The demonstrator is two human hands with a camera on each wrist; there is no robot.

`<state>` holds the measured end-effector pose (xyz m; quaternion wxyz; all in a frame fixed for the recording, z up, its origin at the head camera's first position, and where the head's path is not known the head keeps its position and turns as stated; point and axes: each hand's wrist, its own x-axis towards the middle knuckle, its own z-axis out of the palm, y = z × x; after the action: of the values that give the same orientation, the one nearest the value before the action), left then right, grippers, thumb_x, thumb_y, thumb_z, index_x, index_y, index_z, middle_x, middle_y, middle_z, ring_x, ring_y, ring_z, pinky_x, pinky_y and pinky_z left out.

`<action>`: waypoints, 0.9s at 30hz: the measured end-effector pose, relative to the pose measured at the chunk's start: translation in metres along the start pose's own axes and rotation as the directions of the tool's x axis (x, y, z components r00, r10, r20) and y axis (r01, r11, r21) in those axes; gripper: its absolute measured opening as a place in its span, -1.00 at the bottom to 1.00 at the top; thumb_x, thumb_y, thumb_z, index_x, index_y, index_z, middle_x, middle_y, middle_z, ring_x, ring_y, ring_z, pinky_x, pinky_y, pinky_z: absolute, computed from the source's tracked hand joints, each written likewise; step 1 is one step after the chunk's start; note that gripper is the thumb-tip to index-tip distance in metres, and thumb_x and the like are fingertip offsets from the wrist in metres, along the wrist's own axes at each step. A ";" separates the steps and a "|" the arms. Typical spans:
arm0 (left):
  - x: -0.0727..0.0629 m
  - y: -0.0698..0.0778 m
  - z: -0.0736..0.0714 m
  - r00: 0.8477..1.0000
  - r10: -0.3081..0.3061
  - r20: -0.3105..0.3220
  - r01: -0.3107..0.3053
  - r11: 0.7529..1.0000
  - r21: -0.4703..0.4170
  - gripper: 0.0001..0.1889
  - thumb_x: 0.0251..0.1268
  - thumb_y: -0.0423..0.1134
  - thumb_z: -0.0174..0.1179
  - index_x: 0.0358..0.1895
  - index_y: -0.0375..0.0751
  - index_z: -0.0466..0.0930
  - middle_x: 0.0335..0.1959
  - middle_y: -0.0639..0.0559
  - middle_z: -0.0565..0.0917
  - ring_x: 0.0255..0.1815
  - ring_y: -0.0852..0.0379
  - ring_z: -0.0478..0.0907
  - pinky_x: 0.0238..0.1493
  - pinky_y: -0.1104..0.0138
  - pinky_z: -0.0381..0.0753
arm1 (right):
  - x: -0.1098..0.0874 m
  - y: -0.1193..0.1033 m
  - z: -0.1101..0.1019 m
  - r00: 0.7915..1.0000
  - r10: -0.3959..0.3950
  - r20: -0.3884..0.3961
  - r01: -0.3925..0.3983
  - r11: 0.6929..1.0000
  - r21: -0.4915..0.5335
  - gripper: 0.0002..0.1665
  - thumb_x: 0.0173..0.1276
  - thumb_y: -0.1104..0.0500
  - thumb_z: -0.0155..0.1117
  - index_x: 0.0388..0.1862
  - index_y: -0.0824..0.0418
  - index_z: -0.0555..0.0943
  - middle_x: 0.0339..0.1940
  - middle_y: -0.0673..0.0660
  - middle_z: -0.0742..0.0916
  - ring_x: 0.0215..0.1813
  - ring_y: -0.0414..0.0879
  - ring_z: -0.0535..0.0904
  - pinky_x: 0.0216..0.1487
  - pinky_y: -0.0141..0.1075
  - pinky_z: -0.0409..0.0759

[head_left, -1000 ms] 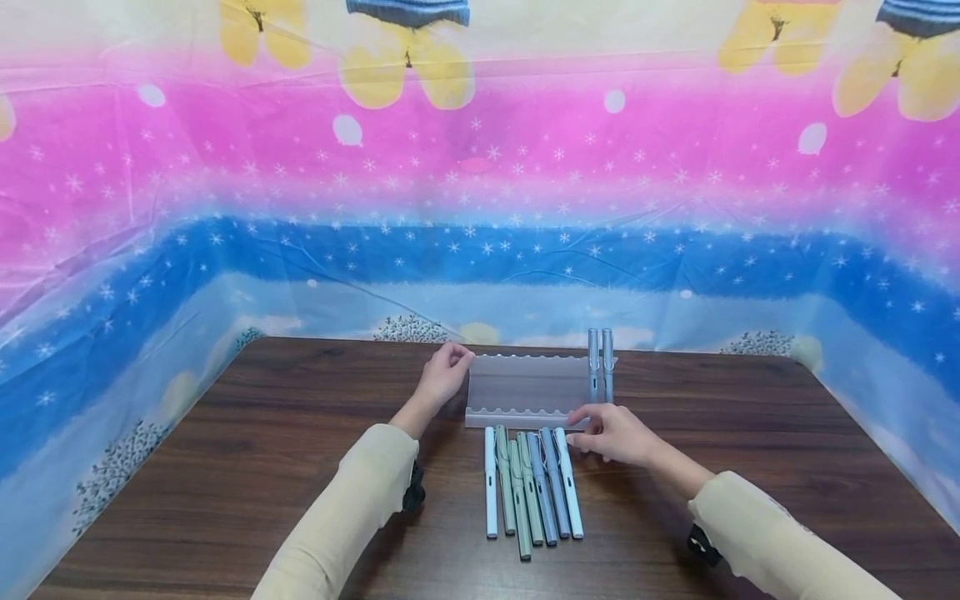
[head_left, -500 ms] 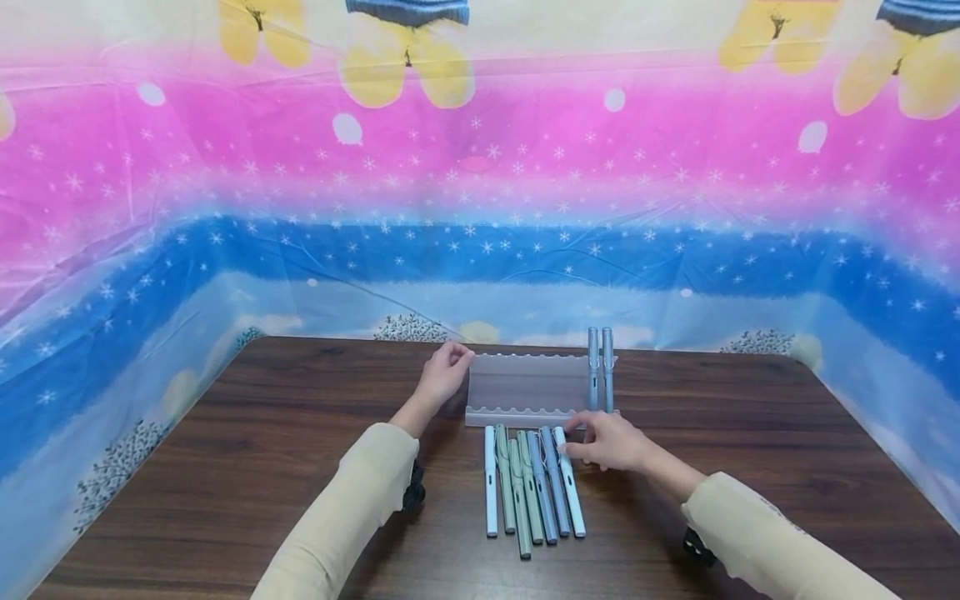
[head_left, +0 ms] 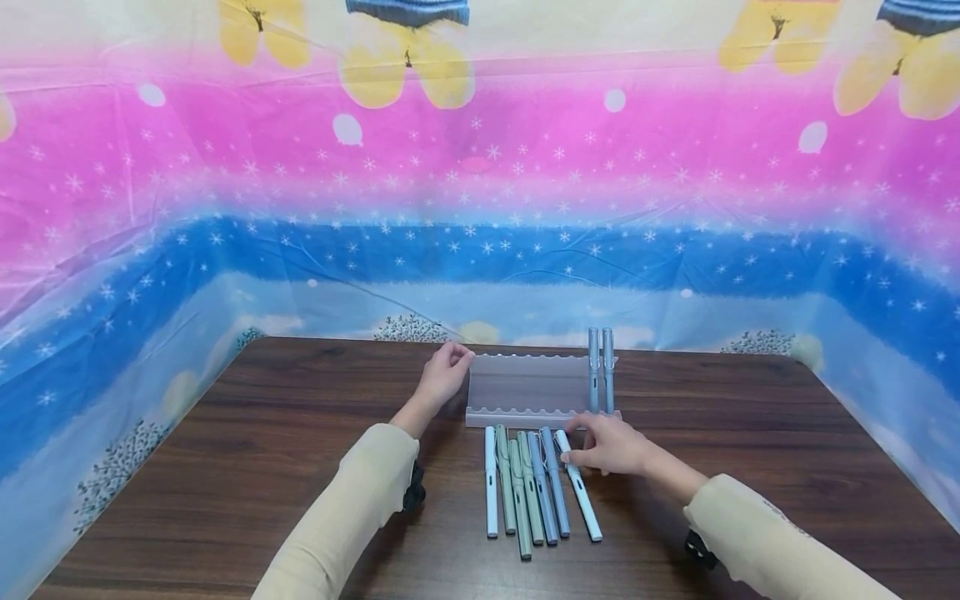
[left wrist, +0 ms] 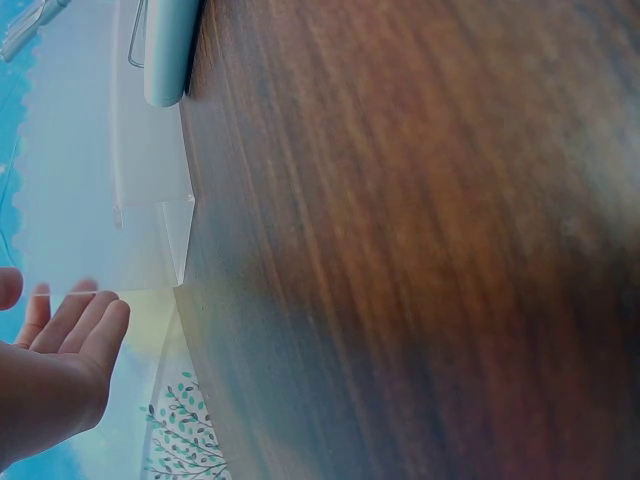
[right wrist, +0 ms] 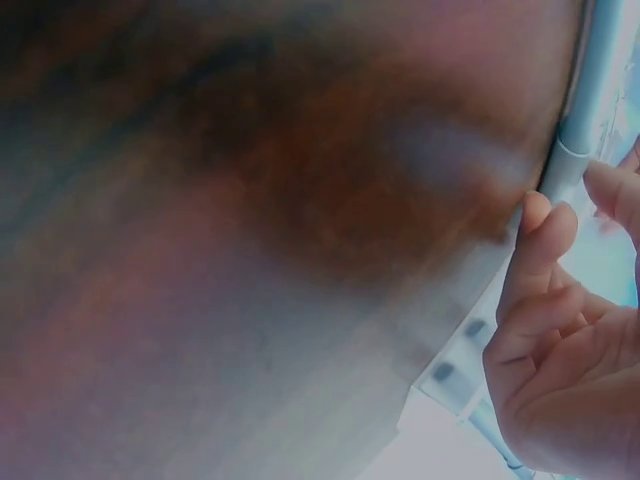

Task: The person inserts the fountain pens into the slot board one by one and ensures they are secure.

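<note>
A clear pen stand (head_left: 528, 385) with scalloped edges stands toward the back of the table. My left hand (head_left: 441, 377) holds its upper left corner between thumb and fingers; the left wrist view shows these fingers (left wrist: 92, 325) at its edge. My right hand (head_left: 613, 443) pinches a pale white-blue pen (head_left: 582, 493) near its capped end, at the right of a row of pens. In the right wrist view, thumb and fingertips lie on either side of that pen (right wrist: 592, 90). Two silvery-blue pens (head_left: 593, 371) stand upright at the stand's right end.
Left of the gripped pen lie two blue-grey pens (head_left: 542, 492), several green pens (head_left: 519, 500) and another pale pen (head_left: 491, 483), side by side before the stand. A patterned cloth (head_left: 480, 250) hangs behind the wooden table (head_left: 315, 400).
My right hand has moved slightly left and down onto the rightmost pale pen. That pen's lower end has swung right, away from the row. The left hand and the stand have stayed put.
</note>
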<state>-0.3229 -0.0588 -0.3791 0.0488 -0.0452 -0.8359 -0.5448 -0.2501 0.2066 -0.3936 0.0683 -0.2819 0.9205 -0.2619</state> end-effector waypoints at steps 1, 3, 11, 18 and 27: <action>0.000 0.000 0.000 1.000 0.000 0.000 0.000 1.000 0.001 -0.78 0.32 -0.18 -0.05 -0.16 -0.28 0.40 -0.06 -0.21 0.47 0.03 -0.11 0.38 0.03 0.09 0.33 | 0.000 0.000 -0.001 1.000 -0.001 0.006 0.001 1.000 0.002 -0.50 0.18 0.08 0.22 0.02 0.35 0.41 -0.75 -0.08 0.52 -0.76 -0.19 0.42 -0.18 -0.09 0.40; 0.000 0.000 0.000 1.000 -0.002 0.002 0.002 1.000 0.001 -0.78 0.32 -0.18 -0.06 -0.16 -0.28 0.40 -0.06 -0.21 0.48 0.03 -0.11 0.38 0.03 0.09 0.34 | 0.000 0.000 -0.002 1.000 0.000 0.014 0.000 1.000 0.001 -0.51 0.18 0.12 0.21 0.03 0.35 0.41 -0.75 -0.09 0.51 -0.77 -0.18 0.43 -0.04 0.02 0.30; -0.001 0.001 0.000 1.000 -0.006 0.004 0.006 1.000 -0.005 -0.77 0.32 -0.17 -0.06 -0.15 -0.28 0.40 -0.05 -0.21 0.47 0.04 -0.11 0.37 0.03 0.09 0.33 | 0.000 -0.003 0.001 1.000 0.005 0.013 -0.004 0.998 -0.063 -0.53 0.16 0.12 0.22 0.00 0.32 0.43 -0.79 -0.08 0.46 -0.79 -0.22 0.37 -0.65 -0.35 0.35; -0.001 0.001 0.000 1.000 -0.004 0.007 0.004 1.000 -0.011 -0.78 0.32 -0.18 -0.06 -0.15 -0.28 0.40 -0.05 -0.21 0.47 0.04 -0.11 0.37 0.03 0.09 0.33 | 0.001 -0.003 0.003 1.000 -0.006 0.009 0.006 0.997 -0.072 -0.57 0.14 0.15 0.24 -0.04 0.31 0.44 -0.77 -0.09 0.47 -0.77 -0.24 0.37 -0.73 -0.37 0.32; 0.000 0.000 -0.001 1.000 0.000 0.009 0.000 1.000 -0.011 -0.77 0.32 -0.18 -0.06 -0.14 -0.28 0.40 -0.08 -0.20 0.48 0.02 -0.10 0.38 0.01 0.09 0.35 | -0.003 -0.001 -0.004 1.000 0.000 0.017 -0.001 1.000 0.009 -0.57 0.21 0.19 0.17 0.04 0.32 0.40 -0.71 -0.06 0.51 -0.76 -0.16 0.42 -0.68 -0.34 0.39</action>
<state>-0.3230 -0.0594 -0.3790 0.0448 -0.0481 -0.8332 -0.5490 -0.2481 0.2089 -0.3896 0.0776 -0.2836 0.9187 -0.2637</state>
